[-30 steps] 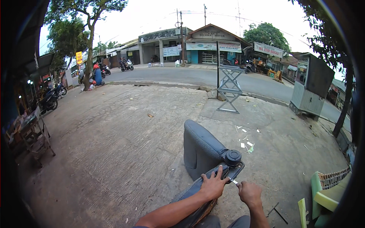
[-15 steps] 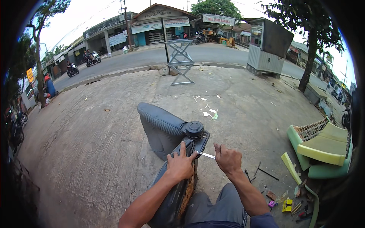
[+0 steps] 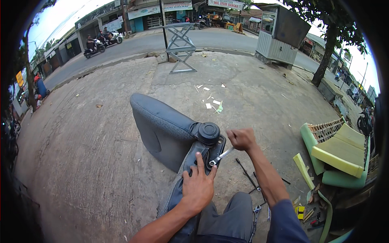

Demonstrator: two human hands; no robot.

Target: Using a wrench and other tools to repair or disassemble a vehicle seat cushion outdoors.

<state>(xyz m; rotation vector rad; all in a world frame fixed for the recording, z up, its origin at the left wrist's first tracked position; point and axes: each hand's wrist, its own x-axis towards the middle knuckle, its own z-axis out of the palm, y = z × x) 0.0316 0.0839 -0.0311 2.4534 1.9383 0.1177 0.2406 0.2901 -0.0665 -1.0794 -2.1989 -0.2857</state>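
Silver wrench [image 3: 223, 156] in the closed grip of the right hand [image 3: 241, 139], ring end at the black bracket [image 3: 220, 148] of the seat [image 3: 160, 125], just left of the knees [image 3: 240, 206]. Best to swing level, keep the ring fully seated, and brace the seat edge with the spread, empty left hand [image 3: 198, 187], fingertips clear.

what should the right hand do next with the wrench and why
Probably a short, steady turn of the wrench, with the left hand bracing the seat: the wrench's ring end sits against the bracket, the right hand grips the other end, and the left hand is spread on the seat beside the ring.
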